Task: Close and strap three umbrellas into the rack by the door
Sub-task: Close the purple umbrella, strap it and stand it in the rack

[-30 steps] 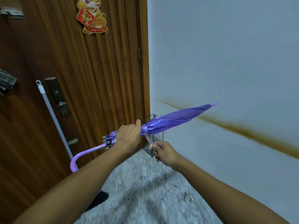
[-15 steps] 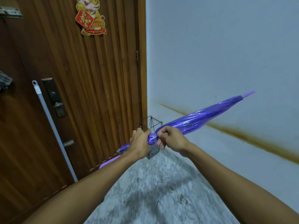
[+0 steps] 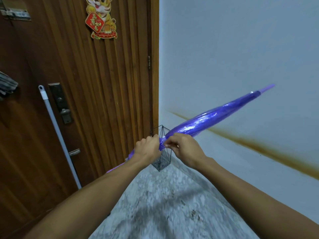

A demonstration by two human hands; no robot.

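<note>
A ribbed wooden door (image 3: 86, 100) meets a pale wall (image 3: 233, 49) at a corner above a speckled stone floor (image 3: 164, 204). A folded purple umbrella (image 3: 207, 120) slants across the middle, its tip up and to the right near the wall. The left hand (image 3: 147, 149) is wrapped around its gathered canopy. The right hand (image 3: 184, 149), just beside it, pinches the canopy. A black wire rack (image 3: 162, 163) stands in the corner behind both hands.

Tiger sticker (image 3: 101, 18) top centre on ribbed wooden door (image 3: 82, 94). White pole (image 3: 58, 135) leans left of lock plate (image 3: 60, 102). Brown wall stain (image 3: 259, 145) right. Speckled floor (image 3: 164, 204) bottom.
</note>
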